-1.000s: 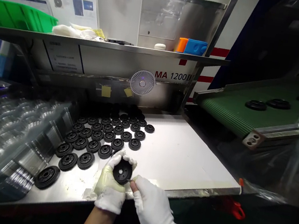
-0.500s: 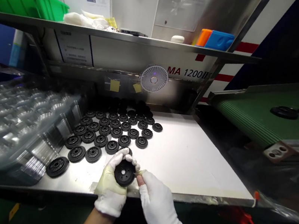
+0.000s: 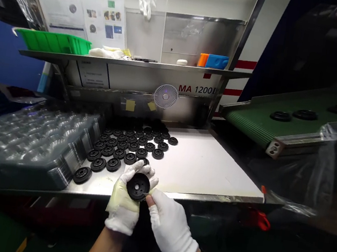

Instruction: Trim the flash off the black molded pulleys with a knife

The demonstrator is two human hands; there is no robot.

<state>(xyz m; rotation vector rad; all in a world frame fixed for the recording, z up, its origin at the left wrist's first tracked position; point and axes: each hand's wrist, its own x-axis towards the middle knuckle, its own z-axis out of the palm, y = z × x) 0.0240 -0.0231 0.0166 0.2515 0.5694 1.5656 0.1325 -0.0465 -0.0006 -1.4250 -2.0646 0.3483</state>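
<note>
My left hand (image 3: 125, 204), in a white glove with a yellowish palm, is closed around a black round plastic wheel (image 3: 138, 187). The wheel has a centre hole and is tilted toward me above the table's front edge. My right hand (image 3: 168, 224), also in a white glove with bare skin at a fingertip, pinches a thin, light-coloured tool (image 3: 145, 194). Its tip lies against the lower right rim of the wheel; most of it is hidden by the fingers. Beyond my left hand several similar black wheels (image 3: 113, 164) lie in rows.
Stacked clear plastic trays (image 3: 25, 141) fill the left side. A white sheet (image 3: 207, 166) covers the table's right. Further right, a green conveyor belt (image 3: 259, 119) carries black wheels. Above hang a small fan (image 3: 166, 96) and a shelf (image 3: 165, 66) with a green bin (image 3: 56, 42).
The view has tilted up and shifted, showing more of the wall and conveyor. The tool tip has moved from beside the wheel's right edge onto its lower right rim.
</note>
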